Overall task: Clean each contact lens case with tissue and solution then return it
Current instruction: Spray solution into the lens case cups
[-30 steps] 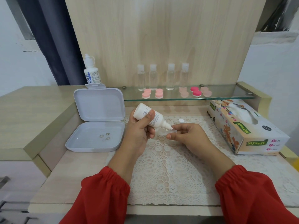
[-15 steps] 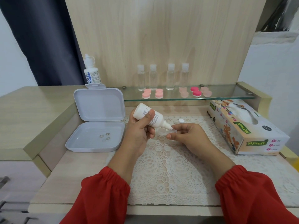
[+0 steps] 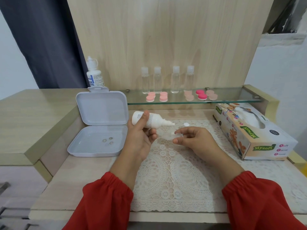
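Note:
My left hand [image 3: 141,138] grips a small white solution bottle [image 3: 153,121], laid almost level with its uncapped nozzle pointing right. My right hand [image 3: 194,140] pinches a clear contact lens case [image 3: 169,135] between thumb and fingers, just below and right of the nozzle tip. The nozzle sits slightly above the case without touching it. The bottle's white cap [image 3: 186,125] lies on the lace mat [image 3: 174,171] behind my right hand. Several pink lens cases [image 3: 163,96] sit on the glass shelf [image 3: 232,98].
An open white box [image 3: 99,130] with several lenses [image 3: 107,141] in its base stands at the left. A tissue box [image 3: 249,130] lies at the right. Several clear bottles [image 3: 175,80] line the shelf, and a larger solution bottle [image 3: 94,73] stands at back left.
My left hand has lifted the bottle's nozzle a little away from the case. My right hand has drawn slightly to the right with the case.

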Tool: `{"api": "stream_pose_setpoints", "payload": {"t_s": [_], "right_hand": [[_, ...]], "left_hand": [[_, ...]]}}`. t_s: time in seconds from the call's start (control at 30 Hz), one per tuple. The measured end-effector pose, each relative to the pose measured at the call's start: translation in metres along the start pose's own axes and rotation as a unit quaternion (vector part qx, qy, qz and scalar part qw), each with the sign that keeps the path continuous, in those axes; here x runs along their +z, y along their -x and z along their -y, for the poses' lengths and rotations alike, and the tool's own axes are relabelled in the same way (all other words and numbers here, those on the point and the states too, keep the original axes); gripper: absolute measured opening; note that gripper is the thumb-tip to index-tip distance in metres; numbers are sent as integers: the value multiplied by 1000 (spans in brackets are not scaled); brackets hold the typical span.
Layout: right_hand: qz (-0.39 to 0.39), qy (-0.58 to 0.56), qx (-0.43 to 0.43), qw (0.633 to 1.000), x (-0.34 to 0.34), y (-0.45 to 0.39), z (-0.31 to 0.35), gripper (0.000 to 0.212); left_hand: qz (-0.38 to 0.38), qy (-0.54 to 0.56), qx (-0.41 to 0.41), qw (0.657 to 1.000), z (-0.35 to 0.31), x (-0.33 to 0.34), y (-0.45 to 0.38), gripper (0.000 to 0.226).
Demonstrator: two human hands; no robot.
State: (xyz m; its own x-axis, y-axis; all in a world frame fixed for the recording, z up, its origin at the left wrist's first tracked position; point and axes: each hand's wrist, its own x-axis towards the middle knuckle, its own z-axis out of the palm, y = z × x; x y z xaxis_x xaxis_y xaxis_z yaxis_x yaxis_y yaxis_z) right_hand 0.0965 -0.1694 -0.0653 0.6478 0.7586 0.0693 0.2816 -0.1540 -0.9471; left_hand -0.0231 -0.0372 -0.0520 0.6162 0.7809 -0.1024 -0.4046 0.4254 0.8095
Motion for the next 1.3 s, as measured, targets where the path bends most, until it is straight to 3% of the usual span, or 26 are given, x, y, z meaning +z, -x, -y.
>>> {"api": "stream_pose_setpoints", "payload": {"t_s": [0.13,0.3,0.53,0.67,0.73,0.83,0.93,1.03,1.13,1.23,1.3], "right_hand": [[4,76,1,997,-5,1,0,21],[-5,159,15,987,-8,-3,-8,27],[6,213,24,977,-9,-5,-10,34],[12,178,39,983,-10,-2,-7,38],[5,97,46,994,-15,1,-4,26],[-96,25,23,995,-22,-2,-3,12],[-168,137,20,976,-23,-16,-9,24],[-120,246,-10,962,-18,-30,-20,39],[-101,307,-35,946,-12,-37,-25,35],[-120,317,-48,940,-10,-39,-24,27],[-152,262,-63,951,-11,-38,-21,20]], "left_hand": [[-16,39,-19,999,-2,-1,0,59],[-14,69,-54,996,-5,-2,1,33],[-28,117,-68,990,-7,-4,1,34],[-29,116,-71,990,-7,-4,1,33],[-30,115,-73,990,-8,-3,2,32],[-36,120,-77,989,-8,-3,2,31],[-41,120,-81,989,-8,-3,2,31],[-45,113,-88,989,-8,-2,2,29],[-44,101,-89,990,-7,-1,3,26],[-42,89,-86,991,-7,1,4,24],[-42,83,-82,992,-7,1,5,23]]}}
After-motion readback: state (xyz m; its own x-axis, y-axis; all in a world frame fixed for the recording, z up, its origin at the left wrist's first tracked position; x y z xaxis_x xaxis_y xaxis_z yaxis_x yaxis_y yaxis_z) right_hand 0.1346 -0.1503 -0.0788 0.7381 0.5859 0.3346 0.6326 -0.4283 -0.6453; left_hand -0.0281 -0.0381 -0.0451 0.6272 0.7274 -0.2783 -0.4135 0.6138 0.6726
